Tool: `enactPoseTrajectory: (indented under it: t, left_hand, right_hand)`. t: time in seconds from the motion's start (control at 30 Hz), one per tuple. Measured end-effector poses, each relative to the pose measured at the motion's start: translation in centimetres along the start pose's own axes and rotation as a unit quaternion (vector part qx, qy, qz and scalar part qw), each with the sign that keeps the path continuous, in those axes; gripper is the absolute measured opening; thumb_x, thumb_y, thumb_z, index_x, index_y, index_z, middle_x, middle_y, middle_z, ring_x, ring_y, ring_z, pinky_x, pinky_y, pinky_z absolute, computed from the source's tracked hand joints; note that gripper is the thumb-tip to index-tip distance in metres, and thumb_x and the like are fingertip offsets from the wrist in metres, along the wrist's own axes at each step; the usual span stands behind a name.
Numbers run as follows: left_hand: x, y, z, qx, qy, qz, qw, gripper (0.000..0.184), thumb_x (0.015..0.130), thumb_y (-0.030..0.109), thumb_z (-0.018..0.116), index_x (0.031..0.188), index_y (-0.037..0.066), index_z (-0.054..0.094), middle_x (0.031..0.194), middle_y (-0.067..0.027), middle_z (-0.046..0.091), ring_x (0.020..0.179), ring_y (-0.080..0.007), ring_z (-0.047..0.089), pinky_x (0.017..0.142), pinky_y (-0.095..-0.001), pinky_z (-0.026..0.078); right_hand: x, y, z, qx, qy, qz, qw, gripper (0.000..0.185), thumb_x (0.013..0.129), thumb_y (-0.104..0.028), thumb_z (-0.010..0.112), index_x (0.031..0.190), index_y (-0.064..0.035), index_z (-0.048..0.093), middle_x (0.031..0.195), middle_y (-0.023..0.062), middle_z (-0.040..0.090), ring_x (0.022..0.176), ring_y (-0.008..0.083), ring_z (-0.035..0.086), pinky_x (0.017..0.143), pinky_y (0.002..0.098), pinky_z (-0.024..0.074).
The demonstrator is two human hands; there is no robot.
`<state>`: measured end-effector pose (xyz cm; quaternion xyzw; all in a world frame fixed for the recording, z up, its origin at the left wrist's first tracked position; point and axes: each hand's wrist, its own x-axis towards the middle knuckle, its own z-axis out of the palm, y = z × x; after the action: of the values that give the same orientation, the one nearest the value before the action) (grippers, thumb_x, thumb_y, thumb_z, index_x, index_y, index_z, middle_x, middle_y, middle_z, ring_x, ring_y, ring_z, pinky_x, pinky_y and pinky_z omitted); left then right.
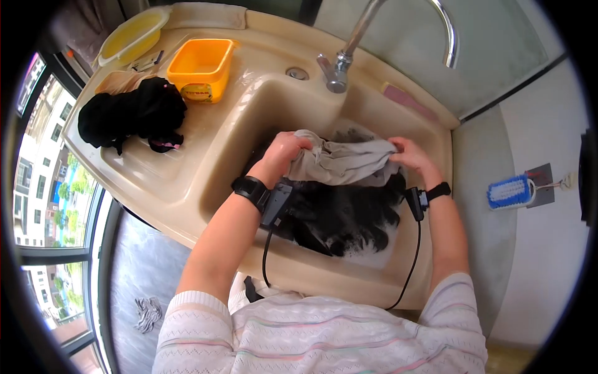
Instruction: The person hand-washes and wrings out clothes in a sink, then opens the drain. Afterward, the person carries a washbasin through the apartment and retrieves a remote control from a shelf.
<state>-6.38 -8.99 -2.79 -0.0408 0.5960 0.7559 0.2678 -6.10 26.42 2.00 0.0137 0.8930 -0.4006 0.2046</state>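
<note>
Stretched between my two hands is a light grey piece of clothing (342, 163), bunched and creased, held over the sink basin (233, 140). My left hand (285, 153) is closed on its left end, and my right hand (413, 157) pinches its right end. Below it, black clothing (339, 215) lies in sudsy water, partly covered by the grey cloth. Each wrist wears a dark strap with a small black device, and a cable runs down from each.
A chrome faucet (341, 68) rises behind the basin. On the left counter are wadded black clothing (134, 115), an orange tub (202, 65) and a yellow basin (134, 37). A pinkish cloth or sponge (411, 103) rests on the back ledge. A blue brush (511, 192) hangs at right.
</note>
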Motion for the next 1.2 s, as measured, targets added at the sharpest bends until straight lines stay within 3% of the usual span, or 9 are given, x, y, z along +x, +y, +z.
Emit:
enactPoseTrajectory:
  t: [0.07,0.2,0.37,0.53,0.73,0.9,1.07,1.1,1.2]
  left_hand:
    - [-2.7,1.7,0.1,0.03,0.045,-0.002,0.999,0.025,0.069,0.005,0.062,0.093,-0.001,0.061,0.083,-0.0071,0.062,0.072,-0.0169,0.059,0.063,-0.0307,0.048]
    - [-2.3,-0.4,-2.3,0.096,0.07,-0.004,0.993,0.026,0.068,0.009,0.064,0.093,0.0,0.061,0.079,-0.0069,0.061,0.07,-0.0148,0.057,0.062,-0.0307,0.047]
    - [-1.1,-1.1,-2.5,0.317,0.053,0.061,0.945,0.032,0.064,0.02,0.061,0.09,0.002,0.063,0.091,-0.0211,0.062,0.088,-0.0339,0.06,0.077,-0.0378,0.047]
    - [-1.7,-0.5,-2.1,0.404,0.088,0.029,0.91,0.036,0.066,0.021,0.057,0.098,0.004,0.063,0.1,-0.018,0.062,0.096,-0.0332,0.058,0.083,-0.0392,0.047]
    - [-2.5,0.9,-2.2,0.405,0.048,-0.013,0.913,0.045,0.065,0.023,0.057,0.106,0.006,0.058,0.098,-0.021,0.061,0.093,-0.0341,0.058,0.079,-0.0417,0.047]
    - [-1.7,1.0,-2.4,0.396,0.088,-0.065,0.912,0.033,0.068,0.019,0.057,0.099,0.007,0.062,0.101,-0.0161,0.062,0.097,-0.0332,0.058,0.082,-0.0398,0.047]
    - [-0.6,-0.1,-3.7,0.334,0.125,-0.032,0.934,0.031,0.07,0.012,0.054,0.098,0.003,0.062,0.1,-0.0193,0.061,0.096,-0.0356,0.057,0.082,-0.0401,0.046]
    - [0.8,-1.9,-4.5,0.324,0.144,0.033,0.935,0.029,0.067,0.011,0.056,0.093,0.001,0.062,0.081,-0.0191,0.063,0.076,-0.0321,0.061,0.066,-0.038,0.048]
    - [1.0,-2.1,-4.5,0.174,0.212,-0.007,0.962,0.027,0.068,0.005,0.056,0.093,-0.002,0.062,0.081,-0.0112,0.063,0.075,-0.0222,0.06,0.064,-0.0349,0.047]
  right_hand:
    - [1.0,-3.0,2.0,-0.056,0.012,0.009,0.998,0.05,0.076,-0.014,0.063,0.122,-0.0004,0.048,0.118,0.0148,0.054,0.108,0.0234,0.052,0.091,0.0316,0.0404]
    - [2.6,-16.4,7.9,-0.03,-0.01,-0.251,0.967,0.052,0.081,-0.026,0.061,0.123,0.0003,0.046,0.123,0.0182,0.051,0.116,0.0254,0.047,0.095,0.0326,0.0374]
    - [6.1,-32.5,15.6,-0.19,0.032,-0.474,0.859,0.062,0.08,-0.04,0.059,0.123,0.0026,0.045,0.125,0.0228,0.047,0.117,0.0308,0.045,0.096,0.0334,0.0365]
    - [12.5,-40.1,21.6,-0.455,-0.123,-0.311,0.825,0.072,0.07,-0.054,0.06,0.11,0.0053,0.054,0.107,0.0238,0.057,0.099,0.0329,0.056,0.084,0.037,0.0439]
    - [14.3,-40.9,22.1,-0.482,-0.198,-0.254,0.815,0.061,0.068,-0.051,0.062,0.096,0.0021,0.062,0.087,0.0148,0.063,0.081,0.0257,0.06,0.07,0.0322,0.0476]
    - [14.3,-39.7,19.6,-0.225,-0.13,-0.391,0.883,0.051,0.075,-0.044,0.062,0.103,-0.0018,0.062,0.091,0.0085,0.064,0.081,0.0179,0.059,0.072,0.0295,0.0468]
    - [10.3,-34.9,13.6,0.154,-0.156,-0.317,0.923,0.023,0.078,-0.02,0.064,0.094,-0.0033,0.061,0.082,0.0036,0.06,0.072,0.0118,0.057,0.066,0.0252,0.048]
    - [9.3,-33.0,12.3,0.27,-0.194,-0.304,0.893,0.015,0.077,-0.01,0.065,0.089,-0.0027,0.06,0.078,0.0025,0.058,0.066,0.0107,0.056,0.062,0.023,0.0484]
    - [7.1,-23.9,11.3,0.344,-0.163,-0.227,0.896,0.009,0.08,-0.006,0.061,0.087,-0.0045,0.057,0.079,0.0011,0.056,0.068,0.0116,0.056,0.064,0.0246,0.0492]
